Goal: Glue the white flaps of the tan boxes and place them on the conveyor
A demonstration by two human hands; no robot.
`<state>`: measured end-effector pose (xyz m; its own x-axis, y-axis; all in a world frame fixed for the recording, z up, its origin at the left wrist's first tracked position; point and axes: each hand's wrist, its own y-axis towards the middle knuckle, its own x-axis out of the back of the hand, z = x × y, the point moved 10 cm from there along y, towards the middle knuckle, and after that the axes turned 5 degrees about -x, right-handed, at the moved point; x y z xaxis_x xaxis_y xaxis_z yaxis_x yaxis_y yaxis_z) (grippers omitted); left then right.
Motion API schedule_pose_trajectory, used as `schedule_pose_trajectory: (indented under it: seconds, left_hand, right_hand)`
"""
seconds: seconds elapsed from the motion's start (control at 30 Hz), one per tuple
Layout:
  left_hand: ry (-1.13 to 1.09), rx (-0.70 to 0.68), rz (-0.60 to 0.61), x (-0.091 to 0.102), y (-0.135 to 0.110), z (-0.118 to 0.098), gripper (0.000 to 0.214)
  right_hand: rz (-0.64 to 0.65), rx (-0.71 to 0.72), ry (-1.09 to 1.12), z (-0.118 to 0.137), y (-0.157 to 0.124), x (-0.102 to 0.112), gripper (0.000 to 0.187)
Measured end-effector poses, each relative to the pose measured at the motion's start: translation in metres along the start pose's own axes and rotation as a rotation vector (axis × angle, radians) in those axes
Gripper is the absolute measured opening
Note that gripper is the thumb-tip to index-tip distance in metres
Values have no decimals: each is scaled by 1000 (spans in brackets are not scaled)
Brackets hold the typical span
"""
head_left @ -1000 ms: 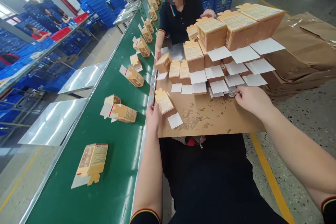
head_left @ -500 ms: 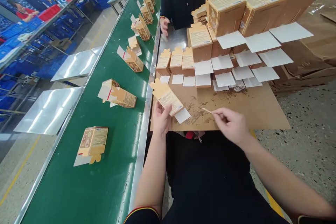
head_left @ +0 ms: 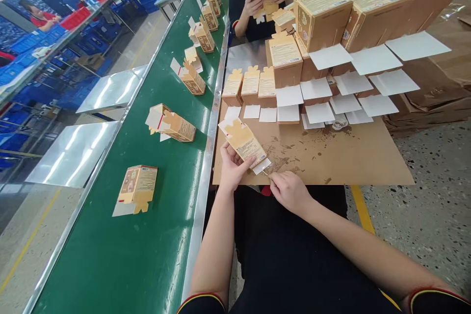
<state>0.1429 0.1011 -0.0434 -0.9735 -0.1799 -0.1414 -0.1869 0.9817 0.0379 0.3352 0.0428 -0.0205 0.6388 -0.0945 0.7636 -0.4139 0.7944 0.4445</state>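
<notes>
My left hand (head_left: 234,166) is closed round a small tan carton (head_left: 247,143) with printed text on its upper face, held tilted above the cardboard sheet. A white flap (head_left: 262,166) sticks out from the carton's near end. My right hand (head_left: 289,189) pinches a thin pale stick (head_left: 265,173), whose tip is at that flap; whether it touches I cannot tell. Behind the carton, several similar cartons (head_left: 250,86) stand in a row with white flaps toward me.
A green conveyor belt (head_left: 158,240) with several cartons (head_left: 139,184) runs along my left. Stacked cartons (head_left: 371,7) fill the table's back right. Across the table a co-worker's hands (head_left: 253,4) hold a printed carton. The brown cardboard sheet (head_left: 360,157) has dark smears.
My right hand has moved left with the stick, up to the carton's white flap. The carton has turned slightly. The co-worker has brought up a carton in both hands.
</notes>
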Motion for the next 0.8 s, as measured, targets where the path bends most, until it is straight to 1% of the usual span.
schedule_pose_trajectory:
  seconds: [0.1,0.2,0.3,0.4,0.5,0.6,0.67,0.7,0.73,0.77,0.8]
  left_hand:
    - [76,-37,33,-8,-7,-4,86]
    - [194,-72,64,-15,-17,-10,83]
    - [318,-133,57,-19,-26,-18,82]
    - [403,-165,20,-16,-30,-18,78]
    - [447,-178,-12,-13,-30,-10,77]
    - [457,-182,-15,-18,-28,-4,75]
    - [448,-184,1,-20,-27,-5,75]
    - [438,-186,-1,-17,-27,-8,76]
    - [426,-188,-20,-8,-27,-12,79]
    - [413,-188,-64,8,-27,-17,83]
    - [400,-184,-137,32,-28,-23,85]
  right_hand:
    - [10,33,72,4,-2,5,29]
    - [8,22,157,-3,-10,20,26]
    - [-2,-41,222,-16,-21,40,24]
    - [-18,-141,283,-26,-33,58,21]
    - [24,-225,372,-27,-38,60,19]
    - [65,-218,442,-18,-35,57,19]
    - [77,-203,464,-13,-29,55,20]
    - [84,-203,473,-13,-26,54,21]
    - [88,-209,482,-13,-24,55,21]
    - [90,-217,492,-15,-22,55,21]
    - [89,-226,504,-17,-22,56,21]
